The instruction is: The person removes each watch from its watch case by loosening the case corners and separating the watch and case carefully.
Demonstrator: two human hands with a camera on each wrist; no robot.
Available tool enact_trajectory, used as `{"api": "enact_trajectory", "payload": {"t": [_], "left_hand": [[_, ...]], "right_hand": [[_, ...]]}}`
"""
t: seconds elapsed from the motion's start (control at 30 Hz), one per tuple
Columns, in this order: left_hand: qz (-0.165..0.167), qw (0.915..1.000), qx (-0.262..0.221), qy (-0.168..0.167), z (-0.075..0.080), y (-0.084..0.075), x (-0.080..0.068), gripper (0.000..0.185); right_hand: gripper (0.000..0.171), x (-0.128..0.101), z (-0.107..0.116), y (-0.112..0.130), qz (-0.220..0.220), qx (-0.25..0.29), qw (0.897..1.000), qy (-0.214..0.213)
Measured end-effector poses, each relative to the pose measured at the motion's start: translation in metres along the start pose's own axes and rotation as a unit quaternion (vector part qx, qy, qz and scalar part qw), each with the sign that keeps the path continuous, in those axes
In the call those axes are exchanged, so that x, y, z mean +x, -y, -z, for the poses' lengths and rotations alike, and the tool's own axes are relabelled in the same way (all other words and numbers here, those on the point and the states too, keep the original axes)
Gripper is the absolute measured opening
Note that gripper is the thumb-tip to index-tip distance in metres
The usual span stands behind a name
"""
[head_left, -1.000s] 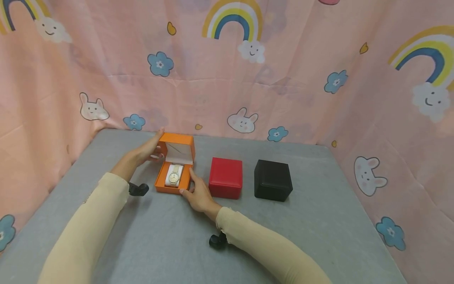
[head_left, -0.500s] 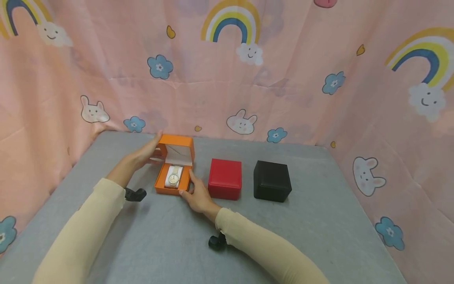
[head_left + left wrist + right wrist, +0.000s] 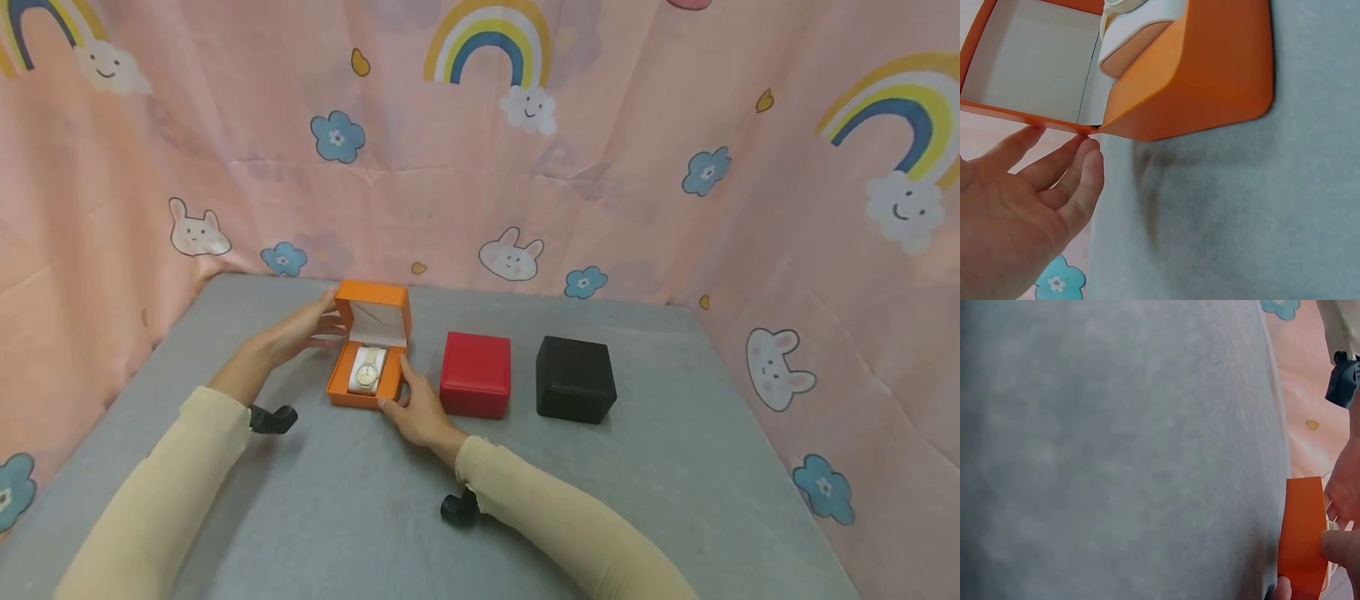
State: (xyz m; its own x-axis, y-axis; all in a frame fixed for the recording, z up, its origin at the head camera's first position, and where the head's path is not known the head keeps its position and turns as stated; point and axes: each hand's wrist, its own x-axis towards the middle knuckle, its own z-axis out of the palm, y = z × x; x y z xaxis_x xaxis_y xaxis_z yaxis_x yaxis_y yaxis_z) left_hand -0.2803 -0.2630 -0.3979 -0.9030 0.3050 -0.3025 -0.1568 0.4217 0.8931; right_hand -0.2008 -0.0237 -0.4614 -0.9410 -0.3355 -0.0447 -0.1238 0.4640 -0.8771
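An orange watch box (image 3: 373,292) stands with its lid raised on the left of the table. Inside, a watch with a pale strap (image 3: 367,375) is wrapped round a white cushion (image 3: 1154,19). My left hand (image 3: 295,332) is at the lid's left side, fingers extended and loosely spread. In the left wrist view its fingertips (image 3: 1090,145) meet the edge near the hinge. My right hand (image 3: 424,417) holds the front right corner of the box between thumb and fingers. In the right wrist view only its fingertips (image 3: 1337,547) show on the orange wall.
Right of the orange box stand a closed red box (image 3: 476,375) and a closed black box (image 3: 576,380). The grey table (image 3: 360,508) backs onto a pink curtain (image 3: 420,208). A black wrist camera (image 3: 273,419) sits by the left sleeve.
My left hand has slid off the top of the lid, moving down and left. The lid stays raised, and my right hand keeps its place on the box.
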Motion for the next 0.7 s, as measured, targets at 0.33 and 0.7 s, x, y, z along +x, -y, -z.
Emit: {"api": "enact_trajectory", "payload": {"t": [0.33,0.7], "left_hand": [[-0.038,0.9977,0.051,0.022,0.007,0.01,-0.021,0.083],[-0.09,0.9903,0.105,0.007,0.01,0.018,-0.046,0.064]], "right_hand": [[0.08,-0.001,0.001,0.001,0.002,-0.001,1.0,0.005],[0.079,0.0,0.003,0.004,-0.012,-0.004,1.0,0.015]]}}
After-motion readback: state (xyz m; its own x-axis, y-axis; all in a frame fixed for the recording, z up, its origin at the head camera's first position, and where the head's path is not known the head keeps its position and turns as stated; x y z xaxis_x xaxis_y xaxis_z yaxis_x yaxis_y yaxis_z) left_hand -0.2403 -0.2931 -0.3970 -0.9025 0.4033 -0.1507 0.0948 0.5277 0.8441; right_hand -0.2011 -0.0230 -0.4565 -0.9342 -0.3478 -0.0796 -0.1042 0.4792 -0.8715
